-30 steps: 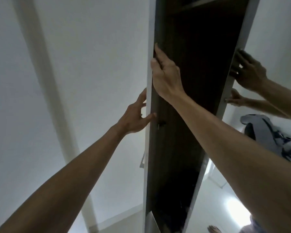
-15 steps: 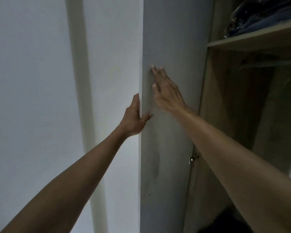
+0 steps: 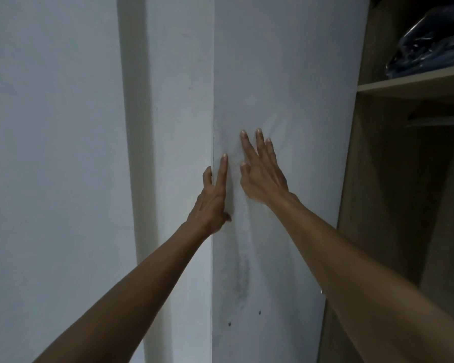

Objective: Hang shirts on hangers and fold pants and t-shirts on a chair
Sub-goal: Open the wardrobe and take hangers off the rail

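Note:
A white wardrobe door stands swung wide open in front of me, its inner face towards me. My left hand holds the door's free left edge, with fingers straight along the face and the others behind the edge. My right hand presses flat on the door's face with fingers spread. To the right the open wardrobe shows a wooden shelf with dark folded clothes in a plastic bag, and a hanging rail beneath it. No hanger or shirt is in my hands.
A white wall with a vertical pillar strip fills the left side, close behind the door. The wardrobe's wooden side panel runs down on the right. Below the rail the interior is dark.
The door has swung further open towards the wall, so its white face now fills the middle. Both hands moved with it, and my right hand's fingers have spread flat.

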Demonstrator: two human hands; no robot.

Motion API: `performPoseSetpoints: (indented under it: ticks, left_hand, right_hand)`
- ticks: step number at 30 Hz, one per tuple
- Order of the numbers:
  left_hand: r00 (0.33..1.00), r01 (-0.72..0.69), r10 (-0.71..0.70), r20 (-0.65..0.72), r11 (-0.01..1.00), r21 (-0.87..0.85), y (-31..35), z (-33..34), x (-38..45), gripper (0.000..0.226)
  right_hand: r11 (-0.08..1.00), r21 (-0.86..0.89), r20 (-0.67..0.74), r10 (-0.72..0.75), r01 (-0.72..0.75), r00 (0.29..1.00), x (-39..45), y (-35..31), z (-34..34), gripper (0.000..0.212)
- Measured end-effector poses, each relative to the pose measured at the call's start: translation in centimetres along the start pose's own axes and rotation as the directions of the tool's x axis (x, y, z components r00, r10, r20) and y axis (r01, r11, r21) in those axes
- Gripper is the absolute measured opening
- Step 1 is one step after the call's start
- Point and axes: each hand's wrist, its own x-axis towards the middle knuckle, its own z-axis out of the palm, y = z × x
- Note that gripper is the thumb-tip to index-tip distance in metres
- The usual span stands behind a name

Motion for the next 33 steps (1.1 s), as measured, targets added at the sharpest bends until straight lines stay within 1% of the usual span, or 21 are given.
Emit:
performPoseSetpoints:
  ticks: [3, 9, 13, 17, 19, 21, 23, 26, 28, 30, 33]
  left_hand:
    - [1.0, 0.014, -0.014, -0.005, 1.0, 0.0, -0.5, 0.4, 0.6, 0.148]
    - [0.998, -0.013, 0.02, -0.062, 0.993, 0.12, -1.8, 0.9, 2.1, 0.155]
    - [0.997, -0.013, 0.027, -0.076, 0.984, 0.178, -2.4, 1.0, 2.5, 0.153]
    - [0.997, 0.008, 0.008, -0.078, 0.979, 0.205, -2.9, 1.1, 2.6, 0.146]
    - [0.997, 0.038, -0.019, -0.08, 0.967, 0.252, -2.8, 1.1, 2.6, 0.141]
    - [0.993, 0.064, -0.031, -0.115, 0.951, 0.302, -2.7, 1.2, 2.6, 0.135]
    - [0.986, 0.058, 0.007, -0.168, 0.923, 0.38, -2.4, 1.2, 2.6, 0.128]
    - [0.945, -0.028, 0.179, -0.273, 0.878, 0.479, -1.3, 1.5, 2.8, 0.111]
    - [0.907, -0.142, 0.303, -0.293, 0.874, 0.464, -0.5, 2.2, 3.1, 0.102]
    - [0.895, -0.256, 0.368, -0.254, 0.888, 0.383, 0.4, 3.3, 3.3, 0.096]
    - [0.891, -0.384, 0.414, -0.186, 0.906, 0.175, 2.1, 5.8, 2.9, 0.087]
  right_hand:
    - [1.0, -0.022, 0.02, 0.0, 0.0, 1.0, 0.9, 0.6, 0.5, 0.068]
    - [0.998, -0.054, 0.021, -0.028, 0.029, 0.999, 2.2, 1.2, 0.9, 0.066]
    - [0.998, -0.052, 0.032, -0.043, 0.044, 0.999, 2.5, 1.6, 1.0, 0.064]
    - [0.998, -0.055, 0.05, -0.035, 0.038, 0.998, 3.0, 1.9, 1.2, 0.062]
    - [0.999, -0.039, 0.067, -0.028, 0.03, 0.997, 3.0, 1.9, 1.2, 0.06]
    - [0.999, -0.025, 0.072, -0.024, 0.026, 0.997, 3.0, 1.9, 1.1, 0.059]
    - [1.0, -0.019, 0.055, -0.014, 0.015, 0.998, 2.8, 1.9, 0.7, 0.06]
    - [0.999, -0.044, -0.009, 0.031, -0.031, 0.999, 2.1, 2.4, -0.4, 0.061]
    - [0.993, -0.084, -0.078, 0.073, -0.079, 0.994, 1.3, 2.8, -1.4, 0.061]
    - [0.982, -0.121, -0.154, 0.125, -0.144, 0.98, 0.3, 3.6, -2.5, 0.06]
    - [0.944, -0.188, -0.246, 0.221, -0.27, 0.944, -2.5, 4.8, -4.5, 0.059]
